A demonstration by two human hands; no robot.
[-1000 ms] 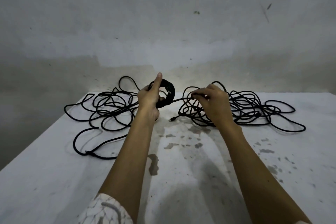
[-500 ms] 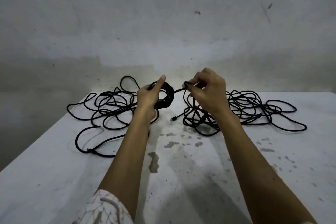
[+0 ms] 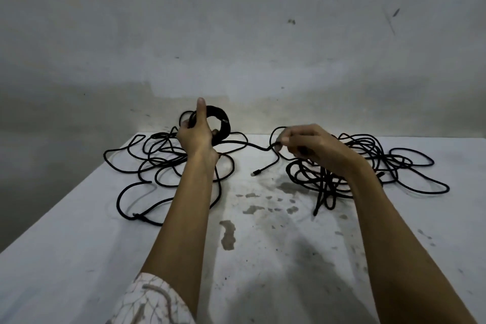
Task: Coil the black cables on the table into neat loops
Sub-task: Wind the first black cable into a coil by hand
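The left hand (image 3: 196,139) is holding a tight, upright coil (image 3: 219,123) of black cable above the far-middle of the table (image 3: 79,258), fingers curled round the loops and thumb pointing straight up. The right hand (image 3: 310,144) is pinching the free run of that same cable (image 3: 252,145) a little to the right of the coil, fingertips closed on it just where the strand is bending. That short span is the relation the next wrap turns on — it is running nearly level, left to right, between the two hands, so the coil is lying directly left of the right hand and the slack is feeding from the right. Below the pinch a tail is hanging down to the table and ending in a small connector (image 3: 256,172), lying between the hands on bare tabletop. To the far left a loose sprawl of cable (image 3: 147,166) is spreading out beneath and beyond the left wrist; to the far right a denser tangle (image 3: 368,166) is sitting under and behind the right hand. Whether the held strand is tied into that right tangle is hard to tell — the hand is covering the crossing. If it is, the tangle will probably be dragging as the strand is carried over. A patterned sleeve (image 3: 150,302) is showing at the near edge.
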